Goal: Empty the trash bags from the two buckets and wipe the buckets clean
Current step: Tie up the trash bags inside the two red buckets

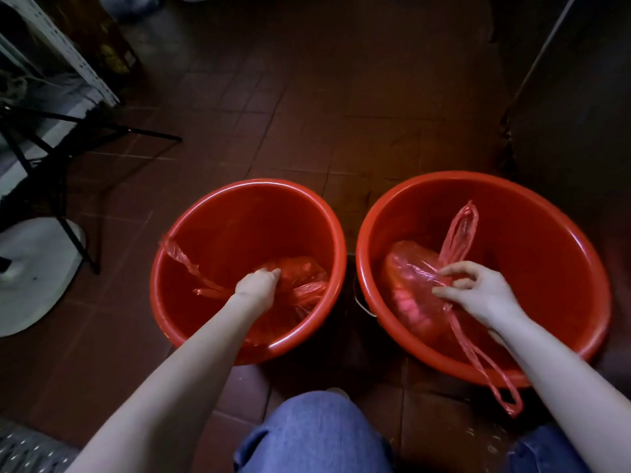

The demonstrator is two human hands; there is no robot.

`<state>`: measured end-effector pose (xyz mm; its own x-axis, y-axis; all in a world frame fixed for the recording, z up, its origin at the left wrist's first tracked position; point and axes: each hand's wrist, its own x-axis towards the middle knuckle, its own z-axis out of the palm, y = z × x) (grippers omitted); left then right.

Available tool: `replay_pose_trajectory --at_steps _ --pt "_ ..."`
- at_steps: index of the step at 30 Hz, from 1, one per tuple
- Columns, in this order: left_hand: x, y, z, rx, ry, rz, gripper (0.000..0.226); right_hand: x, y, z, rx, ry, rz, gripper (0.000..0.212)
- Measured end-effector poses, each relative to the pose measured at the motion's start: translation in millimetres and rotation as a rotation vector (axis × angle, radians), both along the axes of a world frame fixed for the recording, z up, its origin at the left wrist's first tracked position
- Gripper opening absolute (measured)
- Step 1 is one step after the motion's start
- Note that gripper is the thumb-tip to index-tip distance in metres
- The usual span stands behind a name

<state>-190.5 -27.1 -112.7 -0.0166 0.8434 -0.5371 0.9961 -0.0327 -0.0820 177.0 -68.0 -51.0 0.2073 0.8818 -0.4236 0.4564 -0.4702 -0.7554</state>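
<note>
Two red plastic buckets stand side by side on the tiled floor, the left bucket (205, 220) and the right bucket (532, 227). Each holds a tied red trash bag. My left hand (257, 285) reaches into the left bucket and grips the neck of the left bag (304, 271), whose handles trail to the left. My right hand (478, 290) is inside the right bucket, its fingers pinching the knot of the right bag (406, 285). One handle loop of that bag points up and the other hangs over the near rim.
A black metal stand (68, 155) and a white round base (37, 278) sit at the left. Shelving rises at the top left, and a dark metal cabinet (573, 97) stands at the right. My knees in blue jeans (317, 435) are just below the buckets.
</note>
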Motion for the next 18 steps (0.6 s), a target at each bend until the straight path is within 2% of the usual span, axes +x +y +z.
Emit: replay_pose_trajectory --at_steps 4,9,14,18 --pt "-0.8 -0.4 -7.1 -0.024 0.002 -0.007 0.061 -5.2 -1.6 -10.9 -0.010 -0.072 0.036 0.025" --pt "-6.4 6.6 19.1 0.071 -0.149 0.036 0.048 -9.6 10.6 -6.6 0.015 -0.118 0.028 0.023" --pt "1.3 18.6 83.8 0.200 -0.278 0.047 0.037 -13.1 25.5 35.1 0.071 -0.145 -0.027 0.023" --pt "13.5 31.0 161.5 0.285 -0.339 0.063 0.035 -23.1 21.4 96.8 0.109 -0.154 -0.007 0.029"
